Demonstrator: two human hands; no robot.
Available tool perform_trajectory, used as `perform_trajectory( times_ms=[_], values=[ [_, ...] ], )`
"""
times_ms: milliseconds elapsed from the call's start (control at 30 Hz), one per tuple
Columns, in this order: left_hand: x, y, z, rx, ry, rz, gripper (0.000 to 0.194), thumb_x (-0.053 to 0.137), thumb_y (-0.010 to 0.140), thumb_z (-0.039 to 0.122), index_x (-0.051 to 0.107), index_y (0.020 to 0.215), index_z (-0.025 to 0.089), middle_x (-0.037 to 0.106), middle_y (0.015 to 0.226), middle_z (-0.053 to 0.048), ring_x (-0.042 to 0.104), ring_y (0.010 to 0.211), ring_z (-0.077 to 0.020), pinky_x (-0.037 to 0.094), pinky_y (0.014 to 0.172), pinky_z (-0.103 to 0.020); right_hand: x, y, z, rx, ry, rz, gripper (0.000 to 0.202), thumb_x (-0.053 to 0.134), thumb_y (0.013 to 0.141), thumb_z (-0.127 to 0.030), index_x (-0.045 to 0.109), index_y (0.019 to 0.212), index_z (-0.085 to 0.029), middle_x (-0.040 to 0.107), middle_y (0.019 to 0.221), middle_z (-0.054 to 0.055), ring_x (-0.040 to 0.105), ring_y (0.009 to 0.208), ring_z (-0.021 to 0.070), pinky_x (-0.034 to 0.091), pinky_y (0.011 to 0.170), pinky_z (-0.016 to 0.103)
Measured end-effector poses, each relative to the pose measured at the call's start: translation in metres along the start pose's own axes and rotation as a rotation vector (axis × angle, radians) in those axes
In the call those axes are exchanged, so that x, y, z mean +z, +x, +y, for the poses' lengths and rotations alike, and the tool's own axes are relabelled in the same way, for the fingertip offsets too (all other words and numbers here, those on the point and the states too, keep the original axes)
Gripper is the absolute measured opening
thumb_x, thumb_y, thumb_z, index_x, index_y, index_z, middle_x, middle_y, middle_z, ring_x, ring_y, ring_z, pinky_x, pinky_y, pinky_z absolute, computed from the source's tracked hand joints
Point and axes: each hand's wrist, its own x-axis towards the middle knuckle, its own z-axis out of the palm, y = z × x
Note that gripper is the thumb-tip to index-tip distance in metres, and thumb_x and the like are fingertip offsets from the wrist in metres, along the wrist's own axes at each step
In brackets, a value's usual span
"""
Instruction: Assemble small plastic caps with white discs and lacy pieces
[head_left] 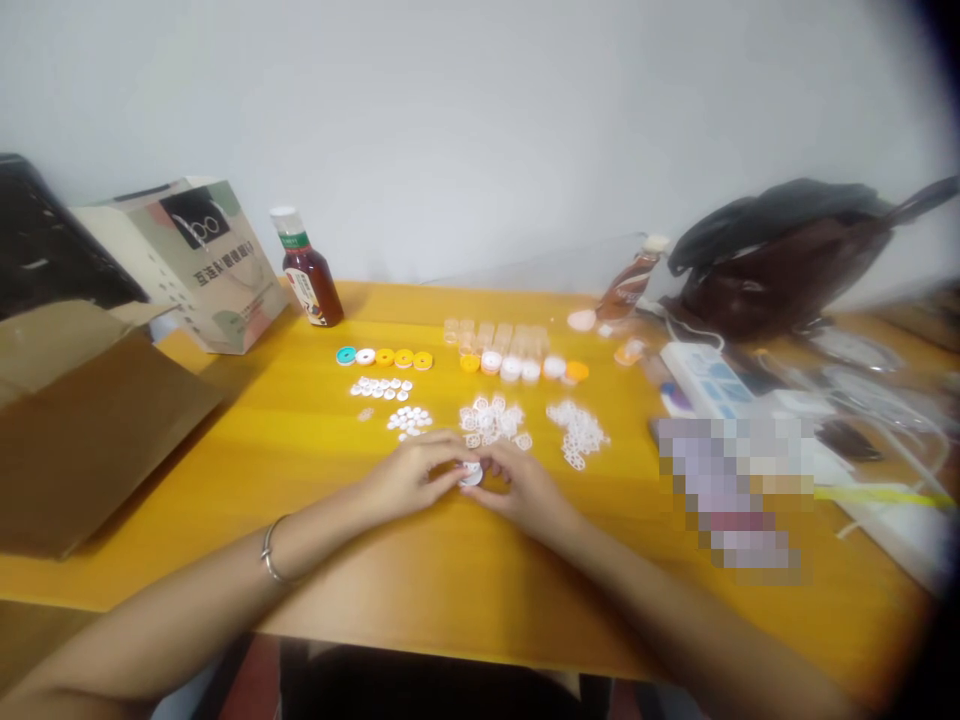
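Observation:
Between my two hands, just above the table, is a small round white cap-like piece. My left hand closes its thumb and fingers on one side of it. From the other side my right hand pinches the same piece. Beyond the hands lie a cluster of small white discs, a pile of white openwork rings and another such pile. Two rows of white discs sit farther left. Behind these stand a row of coloured round caps and a second row of white and orange caps.
Clear cylinders stand behind the caps. On the left are a cardboard box, a paper bag and a dark drink bottle. Another bottle, a dark bag, a power strip and cables lie right.

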Motion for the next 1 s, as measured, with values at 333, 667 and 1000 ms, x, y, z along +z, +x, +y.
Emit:
perform_trajectory(
  times_ms=[333,667,1000],
  values=[
    [0.0044,-0.0025,-0.0047,0.0,-0.013,0.009,0.021,0.051,0.083,0.02,0.061,0.1,0.017,0.061,0.088,-0.006,0.057,0.08,-0.0144,0.046,0.074,-0.027,0.0019,0.0001,-0.0008,0.005,0.008,0.013,0.018,0.063,0.07,-0.022,0.057,0.087,-0.02,0.055,0.075,0.001,0.049,0.067,0.0136,0.041,0.062,0.026],
    [0.0043,-0.0013,-0.004,-0.003,-0.061,0.142,0.02,0.054,0.081,0.02,0.062,0.1,0.018,0.064,0.09,-0.006,0.059,0.083,-0.0141,0.046,0.077,-0.028,-0.0008,-0.0011,-0.0042,0.133,0.296,0.037,0.025,0.064,0.07,-0.026,0.059,0.093,-0.02,0.055,0.076,0.001,0.05,0.065,0.0118,0.043,0.06,0.025],
    [0.0058,-0.0024,-0.0047,-0.006,-0.055,0.269,0.03,0.055,0.081,0.023,0.057,0.11,0.02,0.063,0.097,-0.008,0.058,0.088,-0.0162,0.047,0.08,-0.032,0.0034,0.002,-0.0082,0.392,0.869,0.027,0.033,0.072,0.062,-0.029,0.057,0.091,-0.02,0.057,0.067,-0.004,0.054,0.059,0.0088,0.045,0.06,0.024]
  ],
)
